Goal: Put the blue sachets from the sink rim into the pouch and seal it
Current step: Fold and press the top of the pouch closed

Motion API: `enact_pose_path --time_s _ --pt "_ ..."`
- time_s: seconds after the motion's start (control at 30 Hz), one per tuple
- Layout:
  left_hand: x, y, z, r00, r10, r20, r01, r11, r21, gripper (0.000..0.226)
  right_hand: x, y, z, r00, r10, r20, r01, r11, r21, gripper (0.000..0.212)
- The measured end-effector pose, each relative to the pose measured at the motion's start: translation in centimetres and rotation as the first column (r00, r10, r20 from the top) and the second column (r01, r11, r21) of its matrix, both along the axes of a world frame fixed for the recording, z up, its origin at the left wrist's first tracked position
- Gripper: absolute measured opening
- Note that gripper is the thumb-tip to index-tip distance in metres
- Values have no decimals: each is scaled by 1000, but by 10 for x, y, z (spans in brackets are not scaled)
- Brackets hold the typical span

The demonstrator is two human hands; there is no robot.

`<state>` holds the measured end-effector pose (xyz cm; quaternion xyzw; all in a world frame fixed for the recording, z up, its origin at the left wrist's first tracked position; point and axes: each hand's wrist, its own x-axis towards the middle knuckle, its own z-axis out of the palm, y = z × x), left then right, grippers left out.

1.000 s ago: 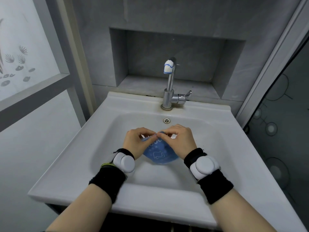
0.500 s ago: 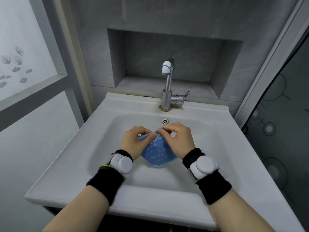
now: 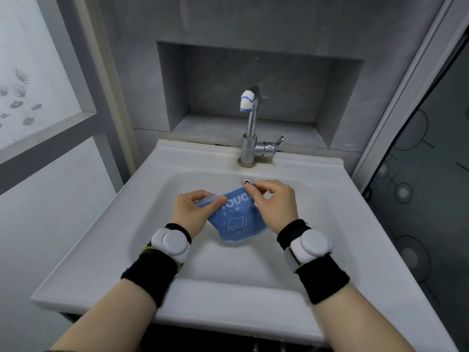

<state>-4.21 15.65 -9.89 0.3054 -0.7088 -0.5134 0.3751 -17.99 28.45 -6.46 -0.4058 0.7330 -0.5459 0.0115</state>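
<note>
**A:** Where is the pouch [image 3: 237, 221]?

**B:** Centre of the frame, held up over the basin of the sink [image 3: 106, 240]. It hangs between the two hands and below their fingers.

**A:** Which way does its mouth run?

**B:** Across the frame, lower at the left end and higher at the right. Sealing turns on that line, since the closing strip should lie along it, from one hand to the other.

**A:** And the grips?

**B:** The left hand [image 3: 191, 212] pinches the left end of the top edge, thumb on the near face. The right hand [image 3: 275, 203] pinches the right end, a little further up the frame. Neither hand is nearer; each has its own end.

**A:** Any sachets about?

**B:** None show on the rim. They are probably inside, but the pouch is opaque and I cannot tell.

**A:** Is it sealed?

**B:** Fingers hide part of the edge, so I can't be sure. My guess is that a pinch run along it, end to end, is what remains.
</note>
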Motion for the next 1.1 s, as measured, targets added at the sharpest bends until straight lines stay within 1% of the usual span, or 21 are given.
enact_pose_path --time_s 0.1,0.2,0.27,0.33,0.4,0.43,0.5,0.57,0.6,0.63,0.7,0.8,0.97,1.03,1.1 --pt "0 3 0 998 -57 -15 57 998 4 10 -3 0 -2 1000 -20 -7 20 1000 -8 11" --pt "-1 5 1 997 -78 -8 78 997 20 8 -6 -1 -5 999 -35 7 35 999 -12 11" --pt "-1 4 2 998 -52 -29 53 998 37 12 -7 -2 -6 999 -38 16 38 999 -17 10" --pt "-1 3 2 999 15 -38 -13 999 45 18 -8 -2 -6 999 -38 26 39 999 -28 10" --pt "-1 0 1 998 46 -41 -44 998 54 19 -11 -2 -7 999 -38 31 39 999 -34 11" --pt "0 -1 0 998 27 -52 -24 998 65 16 -11 -2 -7 998 -42 43 43 998 -34 10" --pt "0 -2 -3 995 -59 -80 66 994 89 8 -16 0 -6 995 -58 75 62 997 -49 8" --pt "1 -4 -5 986 -144 -82 152 984 96 10 -20 0 -6 991 -81 102 88 994 -66 17" --pt "0 -4 -5 984 -163 -71 170 981 97 12 -23 0 -6 989 -95 111 102 993 -64 17" --pt "1 -3 -4 986 -157 -57 162 982 94 13 -23 1 -6 988 -97 119 104 993 -54 14" --pt "3 -5 -4 996 -79 -40 82 992 91 12 -24 1 -12 986 -80 144 85 996 -29 8" --pt "12 -4 3 1000 10 -18 -8 993 114 11 -18 5 -17 977 -46 207 47 999 1 10" --pt "25 -7 28 998 64 25 -66 994 88 18 -13 1 -3 955 -24 297 29 999 -13 12" --pt "32 -7 40 999 50 20 -52 996 76 17 -8 -2 4 953 -25 302 30 999 -13 11" --pt "41 -8 51 1000 19 17 -19 999 46 14 -1 -6 13 955 -20 295 27 999 -21 16"
